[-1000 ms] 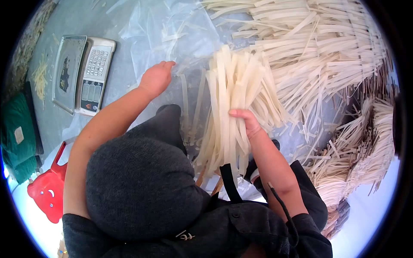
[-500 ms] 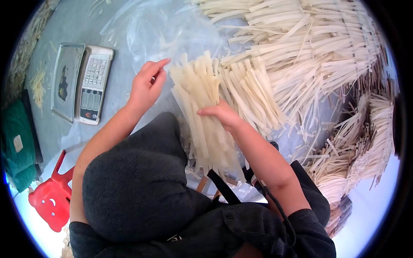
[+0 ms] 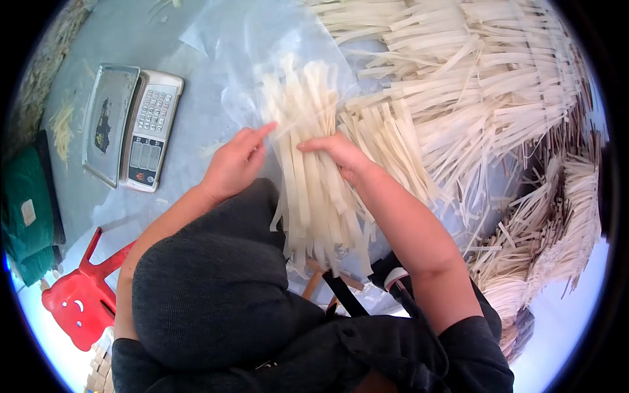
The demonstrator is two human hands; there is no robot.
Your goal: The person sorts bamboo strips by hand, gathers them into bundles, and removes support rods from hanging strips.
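Observation:
My right hand (image 3: 341, 155) is closed around a bundle of pale, flat dried strips (image 3: 308, 190), thumb across the front. The lower ends of the bundle fan out over my lap. The upper ends lie in or under a thin clear plastic bag (image 3: 229, 49); I cannot tell which. Just left of the bundle, my left hand (image 3: 239, 160) is closed in a pinch at the near edge of the bag, with its fingertips close to the strips.
At left lies a digital scale (image 3: 152, 124) with a metal pan. Loose piles of strips (image 3: 485, 98) spread at upper right, and more bundles (image 3: 550, 223) are stacked at right. A red plastic stool (image 3: 78, 308) and a green bag (image 3: 29, 216) are at lower left.
The bundle's upper ends have moved up to the plastic bag, and the bag has come over them. My left hand has moved right and down, closer to the strips.

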